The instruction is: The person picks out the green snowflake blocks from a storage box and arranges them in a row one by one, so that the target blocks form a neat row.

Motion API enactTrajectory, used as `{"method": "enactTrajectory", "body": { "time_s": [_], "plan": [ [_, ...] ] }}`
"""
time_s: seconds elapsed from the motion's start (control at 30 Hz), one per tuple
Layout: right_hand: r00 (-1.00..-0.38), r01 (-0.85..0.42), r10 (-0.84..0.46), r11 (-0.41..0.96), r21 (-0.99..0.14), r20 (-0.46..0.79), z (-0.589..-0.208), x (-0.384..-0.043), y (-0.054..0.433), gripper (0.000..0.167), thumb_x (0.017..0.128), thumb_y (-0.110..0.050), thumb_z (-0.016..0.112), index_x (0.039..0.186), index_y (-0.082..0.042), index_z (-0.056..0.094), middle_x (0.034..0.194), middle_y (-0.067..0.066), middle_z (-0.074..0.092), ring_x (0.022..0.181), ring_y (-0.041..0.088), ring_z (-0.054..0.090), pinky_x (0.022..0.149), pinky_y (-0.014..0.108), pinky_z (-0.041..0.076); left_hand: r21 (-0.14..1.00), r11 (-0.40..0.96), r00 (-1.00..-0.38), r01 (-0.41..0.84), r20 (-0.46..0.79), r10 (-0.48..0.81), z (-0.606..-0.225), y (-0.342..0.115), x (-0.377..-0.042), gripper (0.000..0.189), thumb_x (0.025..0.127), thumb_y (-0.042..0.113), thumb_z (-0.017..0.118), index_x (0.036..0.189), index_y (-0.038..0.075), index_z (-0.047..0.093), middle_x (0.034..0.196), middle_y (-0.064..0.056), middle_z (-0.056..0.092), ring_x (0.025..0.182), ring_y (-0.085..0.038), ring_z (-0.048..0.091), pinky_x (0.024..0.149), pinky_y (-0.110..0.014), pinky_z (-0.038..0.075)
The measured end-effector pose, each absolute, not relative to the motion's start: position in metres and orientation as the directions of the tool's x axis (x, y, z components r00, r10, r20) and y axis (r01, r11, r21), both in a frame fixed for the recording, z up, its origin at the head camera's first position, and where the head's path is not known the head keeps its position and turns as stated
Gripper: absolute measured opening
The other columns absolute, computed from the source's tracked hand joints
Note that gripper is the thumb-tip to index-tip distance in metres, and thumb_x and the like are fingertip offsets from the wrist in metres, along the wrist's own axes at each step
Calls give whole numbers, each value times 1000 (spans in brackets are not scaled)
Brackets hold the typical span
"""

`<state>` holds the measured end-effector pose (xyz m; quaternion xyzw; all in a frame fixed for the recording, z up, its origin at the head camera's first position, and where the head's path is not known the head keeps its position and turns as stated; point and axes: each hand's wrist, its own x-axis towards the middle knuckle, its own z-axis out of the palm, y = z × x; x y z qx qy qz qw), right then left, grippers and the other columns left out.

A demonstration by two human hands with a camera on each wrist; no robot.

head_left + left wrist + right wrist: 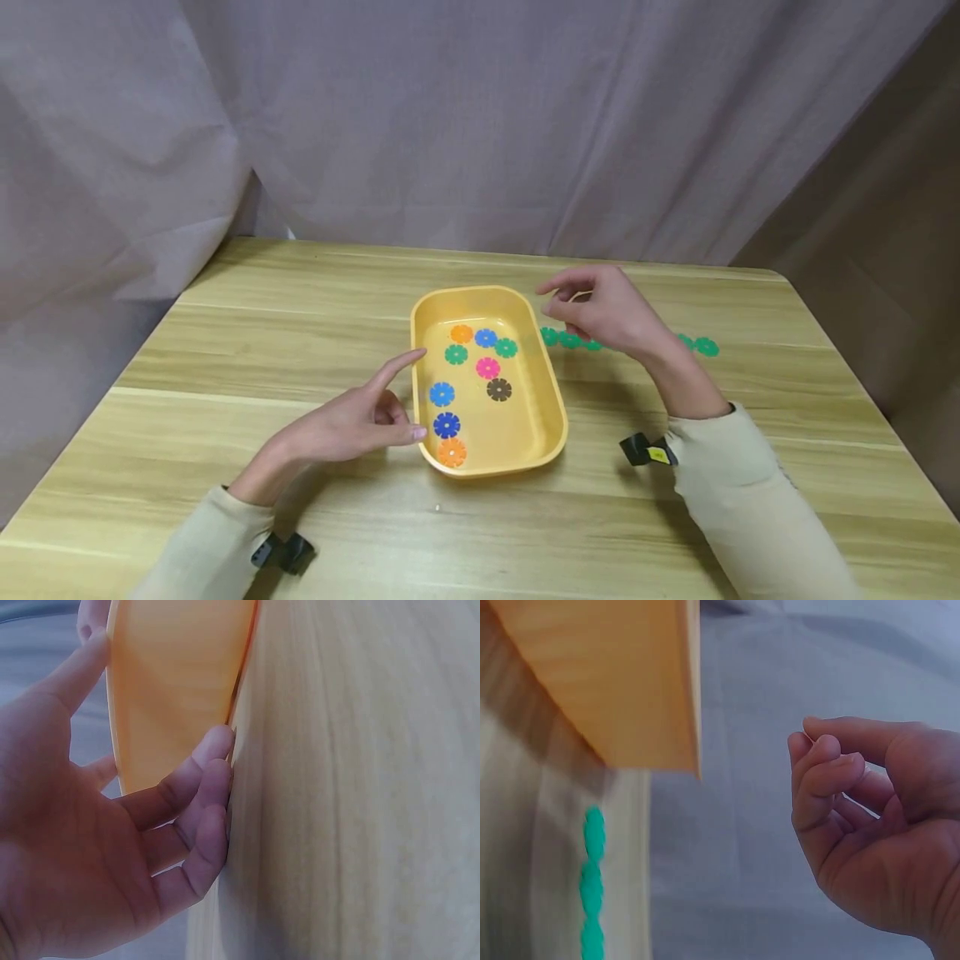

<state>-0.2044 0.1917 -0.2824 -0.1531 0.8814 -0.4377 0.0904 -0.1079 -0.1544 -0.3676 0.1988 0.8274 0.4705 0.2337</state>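
Observation:
A yellow tray (pixel 551 400) stands on the table with several slotted plastic discs spread inside, among them a pink disc (pixel 487 368) and a brown disc (pixel 498 389). My left hand (pixel 352 425) holds the tray's left side. Its thumb and index finger touch the rim, while the other fingers curl against the outer wall (pixel 176 682). Above the table, right of the tray's far end, my right hand (pixel 607 308) hovers with fingers loosely bent and nothing in them. Behind and below it runs a row of green discs (pixel 707 347), its middle hidden by that hand.
The wooden table (pixel 225 392) ends at a grey curtain (pixel 450 125) along the back. Another curtain (pixel 862 208) hangs on the right. A tiny pale speck (pixel 438 507) lies in front of the tray. Each wrist carries a black camera (pixel 283 553).

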Motion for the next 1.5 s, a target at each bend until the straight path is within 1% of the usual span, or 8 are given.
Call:
{"method": "enactTrajectory", "body": {
  "time_s": [0.2,0.4,0.63,0.9,1.0,1.2,1.37,1.5],
  "plan": [
    [-906,-199,-416,579,-791,-78,-294,-206,161,27,97,-10,72,123,-3,75,97,12,65,58,15,53,53,25,44,879,463,-809,114,-188,556,-369,-153,-108,102,99,35,76,171,30,5,98,-8,72,88,-22,70,81,-33,57],
    [-862,-231,-495,580,-781,-112,-309,-208,139,29,96,-7,71,124,0,74,92,14,68,57,16,55,55,26,47,879,465,-810,105,-196,553,-369,-151,-110,101,98,36,77,171,31,6,97,-8,72,87,-22,70,78,-32,56],
    [-835,-262,-538,580,-772,-121,-324,-212,124,30,94,-4,70,123,3,73,87,12,71,61,22,67,60,30,56,881,462,-809,101,-197,553,-369,-150,-111,101,98,37,77,171,30,7,96,-8,72,84,-23,69,75,-31,54],
    [-802,-244,-566,602,-760,-191,-334,-220,110,30,92,2,68,122,5,73,91,18,76,59,15,66,60,25,54,883,458,-810,102,-193,553,-370,-150,-111,101,98,36,77,171,30,7,96,-8,72,84,-22,68,75,-30,53],
    [-810,-259,-550,647,-717,-204,-339,-222,106,29,92,0,68,121,2,74,94,17,77,60,13,66,59,24,52,886,452,-809,103,-189,556,-371,-149,-111,101,98,36,77,171,30,7,96,-8,72,85,-22,69,75,-30,54],
    [-839,-307,-511,728,-613,-186,-347,-225,103,28,91,-4,75,118,-6,78,100,12,76,76,15,66,67,23,52,882,458,-808,109,-189,558,-370,-147,-111,100,98,36,77,170,30,8,96,-8,72,84,-22,69,75,-30,54],
    [-851,-305,-492,748,-589,-185,-351,-224,101,28,91,-9,79,119,-9,79,106,11,74,85,18,65,71,25,52,878,466,-809,108,-195,555,-370,-147,-112,100,99,37,77,170,31,8,96,-8,72,84,-22,68,74,-30,53],
    [-855,-304,-485,757,-578,-185,-353,-224,99,29,92,-13,81,121,-11,78,105,10,75,84,17,66,75,27,55,879,465,-807,105,-198,556,-370,-147,-113,100,99,37,77,170,31,8,96,-8,72,83,-22,68,74,-30,53]
  ]
}}
